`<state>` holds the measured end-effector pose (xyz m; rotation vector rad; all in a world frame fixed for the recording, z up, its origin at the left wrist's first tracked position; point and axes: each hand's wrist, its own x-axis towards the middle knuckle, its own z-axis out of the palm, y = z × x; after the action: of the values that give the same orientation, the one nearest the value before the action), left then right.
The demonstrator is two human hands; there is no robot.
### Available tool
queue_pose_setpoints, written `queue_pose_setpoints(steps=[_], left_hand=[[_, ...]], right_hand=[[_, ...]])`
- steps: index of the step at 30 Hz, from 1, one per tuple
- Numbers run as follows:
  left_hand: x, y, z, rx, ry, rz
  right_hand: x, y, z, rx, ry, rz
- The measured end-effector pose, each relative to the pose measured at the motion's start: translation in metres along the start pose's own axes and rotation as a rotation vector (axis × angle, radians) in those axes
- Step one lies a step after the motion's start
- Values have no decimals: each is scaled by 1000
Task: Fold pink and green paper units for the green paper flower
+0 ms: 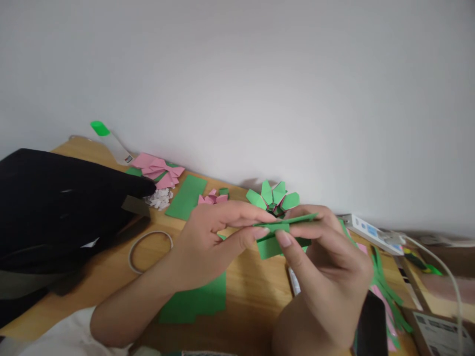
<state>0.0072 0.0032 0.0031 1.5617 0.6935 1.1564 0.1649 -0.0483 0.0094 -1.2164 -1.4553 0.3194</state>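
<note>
Between my two hands is a folded piece of green paper, held up above the wooden table. My left hand pinches its left end between thumb and fingers. From the other side my right hand grips it, with the thumb pressed on the front fold. Just behind the hands stands a green folded-paper flower, its lower part hidden by my fingers. Small pink folded paper lies behind my left hand. Below my left wrist are green paper sheets on the table.
A black bag or cloth covers the left side. Near the wall are a glue bottle with a green cap, pink folded papers and a tape ring. At right are a power strip, a phone and green paper strips.
</note>
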Motion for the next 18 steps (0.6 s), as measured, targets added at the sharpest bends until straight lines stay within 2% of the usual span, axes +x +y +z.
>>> queue_pose_setpoints(steps=[18], left_hand=[[0, -2, 1, -30, 30, 3]], right_hand=[[0, 1, 0, 0, -23, -3]])
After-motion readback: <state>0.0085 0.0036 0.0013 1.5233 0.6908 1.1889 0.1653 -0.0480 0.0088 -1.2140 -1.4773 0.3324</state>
